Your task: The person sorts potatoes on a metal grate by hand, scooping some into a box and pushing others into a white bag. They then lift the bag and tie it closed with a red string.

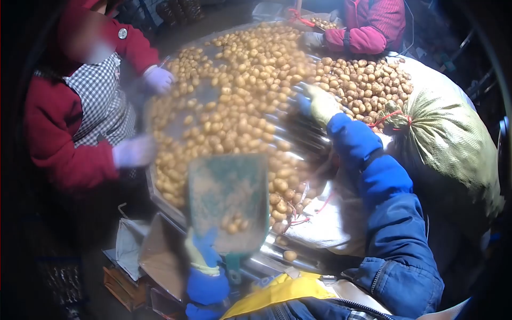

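Note:
My left hand, in a blue and yellow glove, grips the handle of a green scoop that holds a few small potatoes. The scoop hovers over the near edge of a metal sorting table. My right hand, gloved in yellow with a blue sleeve, reaches out over the potato pile at the table's middle, resting on the potatoes. Nothing shows in its grasp.
A person in red with a checked apron stands at the left, white-gloved hands on the potatoes. Another person's red sleeve reaches in at the far end. A filled green sack tied with red string lies at right, a white bag below it.

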`<state>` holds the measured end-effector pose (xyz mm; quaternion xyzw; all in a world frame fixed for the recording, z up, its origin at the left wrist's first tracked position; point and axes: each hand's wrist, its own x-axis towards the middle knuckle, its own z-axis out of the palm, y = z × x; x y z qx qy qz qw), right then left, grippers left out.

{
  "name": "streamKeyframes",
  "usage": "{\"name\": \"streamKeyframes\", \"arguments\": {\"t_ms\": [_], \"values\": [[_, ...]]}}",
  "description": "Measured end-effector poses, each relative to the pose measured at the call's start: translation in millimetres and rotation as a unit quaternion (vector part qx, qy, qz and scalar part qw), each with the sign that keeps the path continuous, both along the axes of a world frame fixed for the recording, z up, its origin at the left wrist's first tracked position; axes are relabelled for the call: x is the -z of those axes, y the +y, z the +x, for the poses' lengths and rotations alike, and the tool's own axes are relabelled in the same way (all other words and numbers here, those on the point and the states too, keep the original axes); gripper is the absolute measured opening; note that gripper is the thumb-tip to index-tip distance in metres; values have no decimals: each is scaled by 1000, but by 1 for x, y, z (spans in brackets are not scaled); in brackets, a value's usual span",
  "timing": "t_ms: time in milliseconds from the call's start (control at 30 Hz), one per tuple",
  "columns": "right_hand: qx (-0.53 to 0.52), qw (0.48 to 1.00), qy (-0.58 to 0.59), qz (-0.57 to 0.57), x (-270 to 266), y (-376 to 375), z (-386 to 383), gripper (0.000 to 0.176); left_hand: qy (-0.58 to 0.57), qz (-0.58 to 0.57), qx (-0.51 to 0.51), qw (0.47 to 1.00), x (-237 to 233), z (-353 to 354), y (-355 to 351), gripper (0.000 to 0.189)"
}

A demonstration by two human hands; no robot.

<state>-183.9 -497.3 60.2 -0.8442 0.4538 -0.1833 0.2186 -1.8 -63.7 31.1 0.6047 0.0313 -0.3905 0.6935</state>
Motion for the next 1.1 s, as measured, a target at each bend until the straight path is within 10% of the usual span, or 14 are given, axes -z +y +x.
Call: {"name": "streamKeyframes", "arguments": {"t_ms": [133, 167, 200, 433, 700, 733, 933, 1100], "values": [[-108, 958, 258, 65, -46, 32, 21, 41, -13, 23, 15, 1000, -3, 0, -1, 45], [-76, 946, 63, -310, 75, 29, 15, 45, -25, 25, 16, 999, 3, -1, 0, 46], [-145, 965, 160, -150, 121, 18, 23, 73, -36, 27, 19, 999, 7, 0, 3, 46], [-408, 908, 14, 91, 40, 73, 1, 61, 40, 7, 15, 999, -5, 2, 1, 47], [9, 980, 191, 52, -35, 25, -2, 45, -21, -3, 15, 1000, 22, 7, 8, 46], [-31, 927, 371, 33, -29, 15, 2, 43, -5, 1, 6, 1000, 22, 6, 8, 46], [58, 965, 249, -56, 43, -12, -1, 33, -4, -33, 5, 999, 20, 7, 6, 47], [33, 975, 214, 53, -1, -7, -9, 32, -106, 21, 49, 993, 20, 2, 7, 46]]}}
